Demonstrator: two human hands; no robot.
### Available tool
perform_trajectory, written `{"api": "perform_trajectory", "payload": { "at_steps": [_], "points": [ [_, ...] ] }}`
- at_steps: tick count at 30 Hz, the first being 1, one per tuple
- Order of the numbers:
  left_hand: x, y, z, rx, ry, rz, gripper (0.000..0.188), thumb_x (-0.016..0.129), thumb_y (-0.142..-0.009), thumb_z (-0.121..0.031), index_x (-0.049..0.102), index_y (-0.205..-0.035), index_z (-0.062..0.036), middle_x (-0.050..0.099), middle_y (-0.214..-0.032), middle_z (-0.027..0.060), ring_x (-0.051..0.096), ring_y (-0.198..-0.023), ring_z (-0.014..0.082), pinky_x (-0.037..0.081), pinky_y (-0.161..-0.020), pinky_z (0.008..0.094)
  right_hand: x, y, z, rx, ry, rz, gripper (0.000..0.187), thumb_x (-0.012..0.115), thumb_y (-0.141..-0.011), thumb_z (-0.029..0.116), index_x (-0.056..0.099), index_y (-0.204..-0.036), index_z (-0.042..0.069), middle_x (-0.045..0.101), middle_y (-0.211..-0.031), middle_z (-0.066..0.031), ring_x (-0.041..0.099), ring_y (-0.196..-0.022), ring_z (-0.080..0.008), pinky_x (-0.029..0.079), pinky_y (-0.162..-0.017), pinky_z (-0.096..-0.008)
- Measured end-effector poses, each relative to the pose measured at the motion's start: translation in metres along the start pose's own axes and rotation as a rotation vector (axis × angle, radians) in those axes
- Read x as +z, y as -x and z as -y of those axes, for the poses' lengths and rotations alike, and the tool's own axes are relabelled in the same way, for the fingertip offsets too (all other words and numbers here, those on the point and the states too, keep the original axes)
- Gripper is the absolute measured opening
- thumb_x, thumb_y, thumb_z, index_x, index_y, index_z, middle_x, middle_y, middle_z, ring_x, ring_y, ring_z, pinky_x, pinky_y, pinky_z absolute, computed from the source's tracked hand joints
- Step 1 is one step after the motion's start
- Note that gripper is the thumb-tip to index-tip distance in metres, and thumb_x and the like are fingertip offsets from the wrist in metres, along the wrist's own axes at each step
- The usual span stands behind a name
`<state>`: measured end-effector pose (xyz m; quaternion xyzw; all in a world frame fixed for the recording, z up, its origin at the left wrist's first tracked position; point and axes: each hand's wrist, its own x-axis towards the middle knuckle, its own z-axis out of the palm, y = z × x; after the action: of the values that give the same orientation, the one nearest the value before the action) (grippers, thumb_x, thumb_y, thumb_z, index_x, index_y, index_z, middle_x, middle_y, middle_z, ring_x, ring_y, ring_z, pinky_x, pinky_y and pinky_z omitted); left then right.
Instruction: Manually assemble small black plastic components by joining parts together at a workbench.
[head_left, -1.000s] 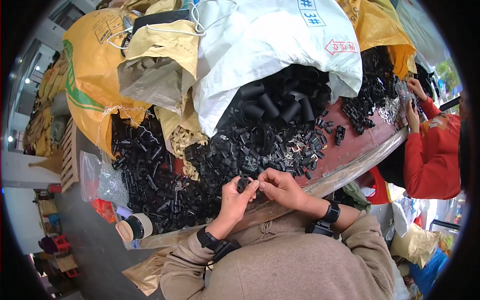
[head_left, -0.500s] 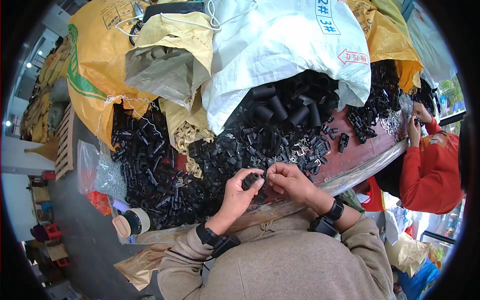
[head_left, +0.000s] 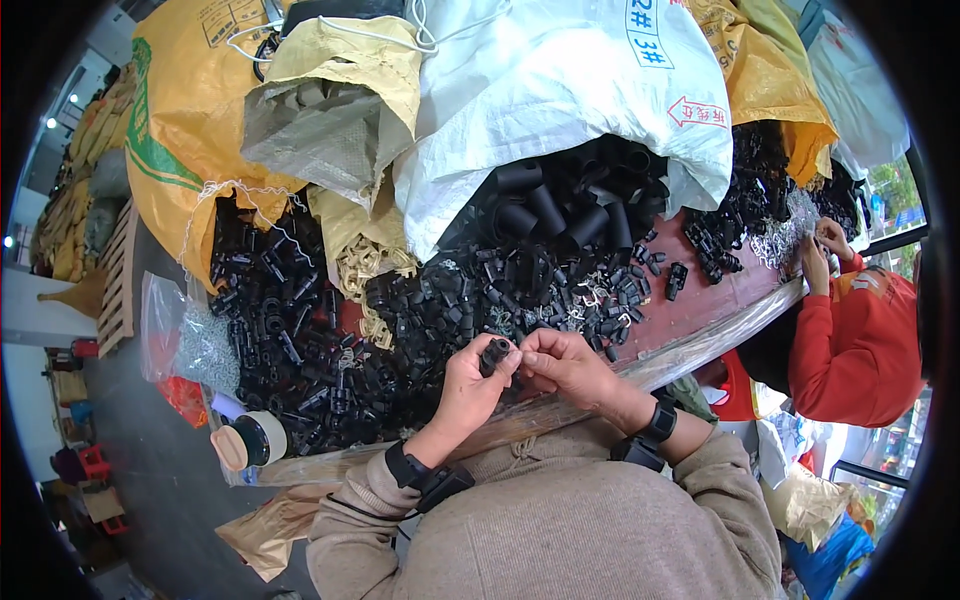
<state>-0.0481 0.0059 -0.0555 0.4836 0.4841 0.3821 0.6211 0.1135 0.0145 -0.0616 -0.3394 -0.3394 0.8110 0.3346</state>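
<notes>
A short black plastic tubular part is gripped in my left hand, its hollow end tipped upward. Beside it my right hand has thumb and forefinger pinched together, touching the left fingertips; whatever lies in that pinch is too small to make out. Both hands hover above the near edge of the table. Just beyond them spreads a heap of small black plastic parts, with small pale metal pieces scattered among it.
A white woven sack spills black tubes. Yellow sacks stand around it, one with beige clips. At the left are a bag of small silvery parts and a lidded jar. A co-worker in red works at the right.
My right fingers have moved in against the left fingertips at the black part, closing the small gap between the hands. The whole view has shifted slightly.
</notes>
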Motion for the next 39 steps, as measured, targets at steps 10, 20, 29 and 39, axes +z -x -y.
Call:
{"api": "perform_trajectory", "payload": {
  "at_steps": [10,20,29,39],
  "points": [
    [-0.006,0.004,-0.006,-0.359,0.817,0.229,0.035,0.048,-0.085,-0.017,0.038,-0.116,-0.0017,0.051,-0.096,0.0051,0.052,-0.074,0.0111,0.043,-0.063,0.0216,0.004,0.01,0.023,-0.525,0.964,-0.172,0.008,0.058,-0.075,0.009,0.052,-0.076,0.003,0.049,-0.071,-0.0044,0.048,-0.065,-0.0151,0.039,-0.056,-0.0267],
    [-0.008,0.006,0.002,-0.333,0.611,0.203,0.036,0.046,-0.087,-0.018,0.039,-0.116,0.0018,0.052,-0.098,0.0063,0.055,-0.084,0.0137,0.046,-0.069,0.0237,0.016,0.01,0.032,-0.872,1.457,-0.157,0.019,0.063,-0.059,0.002,0.055,-0.076,0.005,0.049,-0.092,-0.0079,0.047,-0.087,-0.0257,0.034,-0.074,-0.035],
    [-0.004,0.01,0.002,-0.35,0.474,0.262,0.034,0.044,-0.088,-0.018,0.043,-0.113,0.0038,0.053,-0.098,0.0062,0.053,-0.085,0.0118,0.045,-0.074,0.0238,0.02,0.007,0.03,-0.777,1.464,-0.104,0.013,0.062,-0.054,0.007,0.054,-0.065,0.005,0.048,-0.09,-0.0055,0.045,-0.09,-0.0222,0.03,-0.072,-0.0329],
    [-0.011,0.003,0.004,-0.457,0.484,0.28,0.029,0.046,-0.086,-0.017,0.046,-0.108,0.0019,0.054,-0.095,0.003,0.052,-0.084,0.0101,0.044,-0.073,0.0234,0.012,-0.001,0.024,-0.68,1.376,-0.053,0.012,0.064,-0.056,0.006,0.054,-0.064,0.006,0.05,-0.088,-0.0056,0.047,-0.087,-0.0234,0.033,-0.074,-0.0342]
  ]
}}
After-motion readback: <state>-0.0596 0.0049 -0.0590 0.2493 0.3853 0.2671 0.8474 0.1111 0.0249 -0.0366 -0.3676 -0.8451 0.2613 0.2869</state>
